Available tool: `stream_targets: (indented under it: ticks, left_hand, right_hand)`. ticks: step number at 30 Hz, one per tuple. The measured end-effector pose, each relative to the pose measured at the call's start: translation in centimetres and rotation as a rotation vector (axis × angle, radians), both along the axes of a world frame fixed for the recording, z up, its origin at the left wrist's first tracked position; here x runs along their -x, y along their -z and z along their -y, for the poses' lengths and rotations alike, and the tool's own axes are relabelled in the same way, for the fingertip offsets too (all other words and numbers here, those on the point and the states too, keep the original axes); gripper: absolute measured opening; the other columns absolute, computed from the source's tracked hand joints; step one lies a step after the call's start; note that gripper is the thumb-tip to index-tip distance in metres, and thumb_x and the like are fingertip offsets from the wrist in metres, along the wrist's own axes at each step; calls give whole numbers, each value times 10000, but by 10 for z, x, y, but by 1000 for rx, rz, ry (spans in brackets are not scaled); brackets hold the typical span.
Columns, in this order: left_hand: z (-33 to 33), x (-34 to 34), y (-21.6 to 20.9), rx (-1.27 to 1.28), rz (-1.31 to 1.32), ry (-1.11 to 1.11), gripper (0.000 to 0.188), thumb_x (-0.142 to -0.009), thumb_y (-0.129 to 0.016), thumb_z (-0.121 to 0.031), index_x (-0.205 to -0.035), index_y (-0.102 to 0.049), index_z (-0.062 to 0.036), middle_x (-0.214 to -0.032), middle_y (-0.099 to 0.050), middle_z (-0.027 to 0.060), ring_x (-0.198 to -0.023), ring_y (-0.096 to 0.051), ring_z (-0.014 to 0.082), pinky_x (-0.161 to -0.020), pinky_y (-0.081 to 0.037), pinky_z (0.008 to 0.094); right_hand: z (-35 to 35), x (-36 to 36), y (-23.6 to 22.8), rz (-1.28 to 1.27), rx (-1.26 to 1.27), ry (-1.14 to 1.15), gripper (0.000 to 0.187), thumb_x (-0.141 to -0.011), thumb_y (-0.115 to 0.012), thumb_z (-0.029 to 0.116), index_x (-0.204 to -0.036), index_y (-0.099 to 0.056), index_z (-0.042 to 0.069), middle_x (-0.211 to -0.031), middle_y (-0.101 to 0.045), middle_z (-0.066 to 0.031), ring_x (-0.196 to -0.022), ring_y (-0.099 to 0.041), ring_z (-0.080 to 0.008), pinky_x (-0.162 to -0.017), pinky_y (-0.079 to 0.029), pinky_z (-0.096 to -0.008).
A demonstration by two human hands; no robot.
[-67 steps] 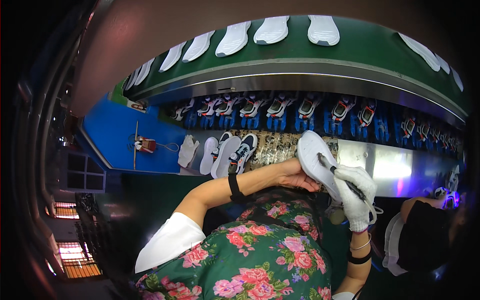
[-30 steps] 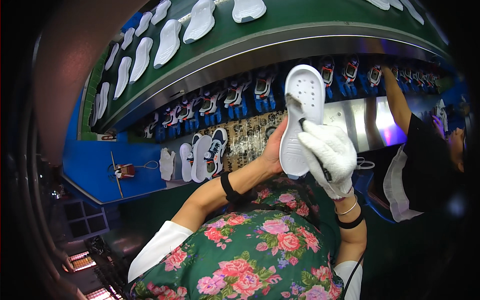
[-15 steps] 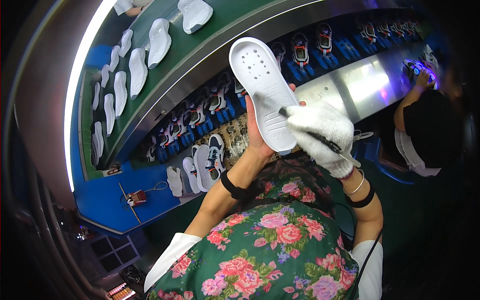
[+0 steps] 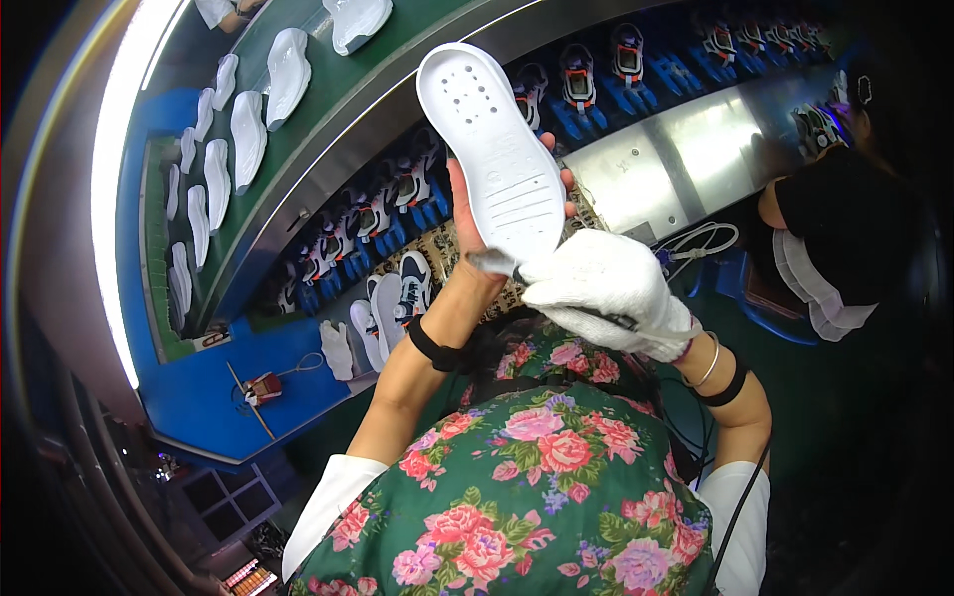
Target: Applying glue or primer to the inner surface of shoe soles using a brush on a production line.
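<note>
A white shoe sole lies tilted in my bare left hand, its hollow inner side facing up. Small holes dot its far end, and grooves cross the nearer part. My left fingers wrap round it from beneath, with the tips showing at its right edge. My right hand, in a white knitted glove, is closed round a brush with a dark handle. The greyish bristles are at the near end of the sole, close to my left wrist; whether they touch it I cannot tell.
White soles stand in rows on a green conveyor belt at the upper left. Shoe uppers on blue holders line a lower rack. Several shoe parts stand beside a blue table. A co-worker sits at the right.
The brush has moved from the middle of the sole to its near end, its bristles swinging toward my left wrist. The sole has shifted up and left in view.
</note>
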State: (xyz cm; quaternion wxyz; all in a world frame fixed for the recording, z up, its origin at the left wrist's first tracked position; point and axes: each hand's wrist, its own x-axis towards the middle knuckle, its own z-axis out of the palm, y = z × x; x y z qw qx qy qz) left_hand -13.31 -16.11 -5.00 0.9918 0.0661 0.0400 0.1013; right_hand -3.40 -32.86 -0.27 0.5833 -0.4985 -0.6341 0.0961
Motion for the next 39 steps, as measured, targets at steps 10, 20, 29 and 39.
stream_targets:
  ticks: [10,20,29,39]
  left_hand:
    - [-19,6,-2,-80,-50,149,1064,-806,-545,-784,-1523,-293,-40,-1400,-478,219,-1050,-580,435,-911,-508,563]
    - [-35,1,-11,-400,7,325,983,-807,-560,-755,-1530,-317,-135,-1450,-435,218,-1002,-542,382,-791,-471,472]
    - [-44,-8,-10,-401,-101,432,900,-867,-551,-650,-1508,-347,-51,-1380,-456,327,-1006,-627,460,-803,-575,499]
    - [-38,-14,1,-212,-106,348,750,-949,-486,-547,-1496,-379,-46,-1391,-478,335,-1173,-596,449,-985,-519,515]
  right_hand:
    - [3,-3,6,-160,69,-69,213,-732,-803,37,-935,-756,79,-938,-741,-84,-822,-703,-230,-724,-562,-337]
    - [16,5,3,-200,127,-115,212,-747,-801,69,-950,-765,121,-940,-743,-73,-798,-695,-226,-727,-561,-330]
    - [25,13,11,234,29,-49,338,-685,-725,67,-1023,-727,68,-1069,-715,-119,-886,-690,-273,-736,-567,-390]
    - [20,-6,15,-731,309,18,210,-765,-770,-15,-974,-755,9,-969,-747,-122,-877,-714,-172,-798,-562,-299]
